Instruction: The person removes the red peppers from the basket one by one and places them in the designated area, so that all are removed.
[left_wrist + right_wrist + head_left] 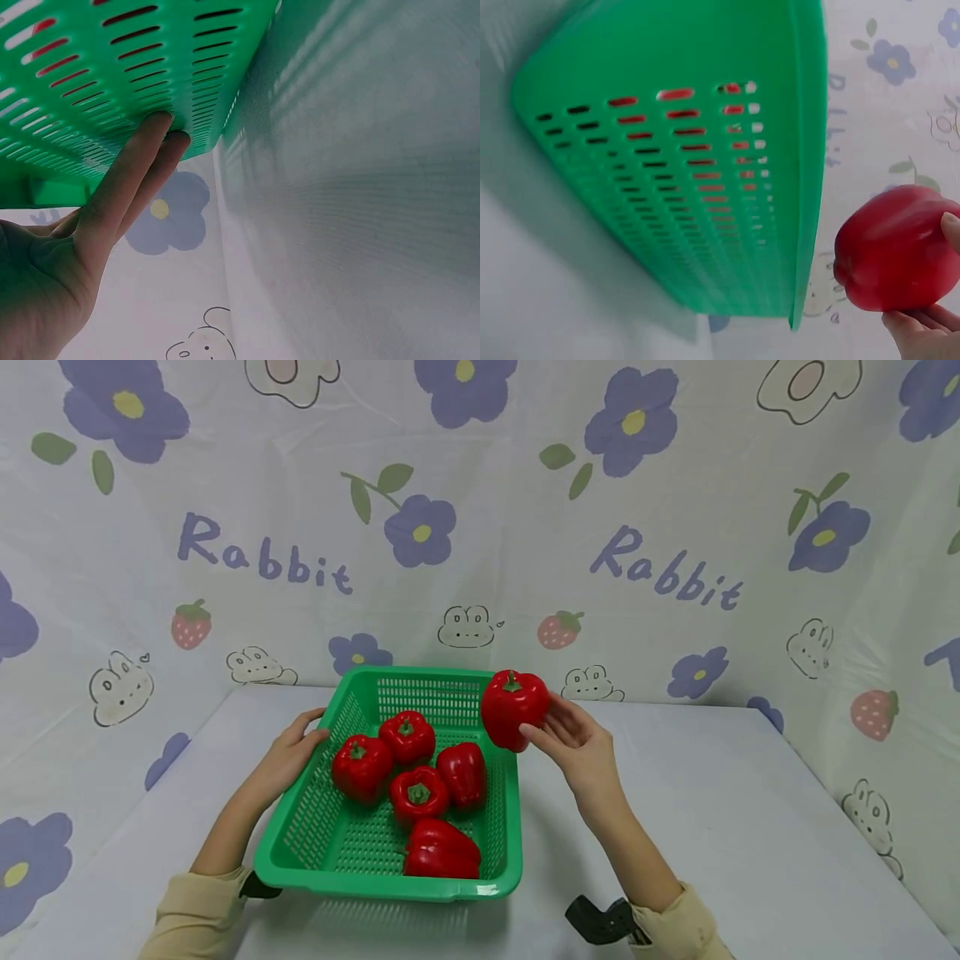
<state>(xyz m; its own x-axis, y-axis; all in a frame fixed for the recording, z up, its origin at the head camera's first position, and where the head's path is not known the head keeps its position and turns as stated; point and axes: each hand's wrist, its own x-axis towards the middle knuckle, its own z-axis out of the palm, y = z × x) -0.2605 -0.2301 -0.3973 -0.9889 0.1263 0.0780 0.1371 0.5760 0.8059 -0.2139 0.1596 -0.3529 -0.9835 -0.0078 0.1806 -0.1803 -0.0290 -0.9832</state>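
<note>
In the head view, my right hand (pixel 581 747) holds a red bell pepper (pixel 512 706) with its stem up, at the right rim of a green plastic basket (pixel 513 827). The right wrist view shows this pepper (pixel 896 251) between thumb and fingers, beside the basket's rim and apart from it. At the opposite side, my left hand (pixel 288 756) grips the basket's left rim. In the left wrist view, two fingers of the left hand (pixel 90 232) lie against the slotted outer wall. Several more red bell peppers (pixel 418 793) lie inside the basket.
The basket stands on a white-covered table (pixel 675 793). Behind the table hangs a pale cloth (pixel 487 577) printed with flowers, rabbits and strawberries. A black wrist device (pixel 600 920) sits at the right sleeve.
</note>
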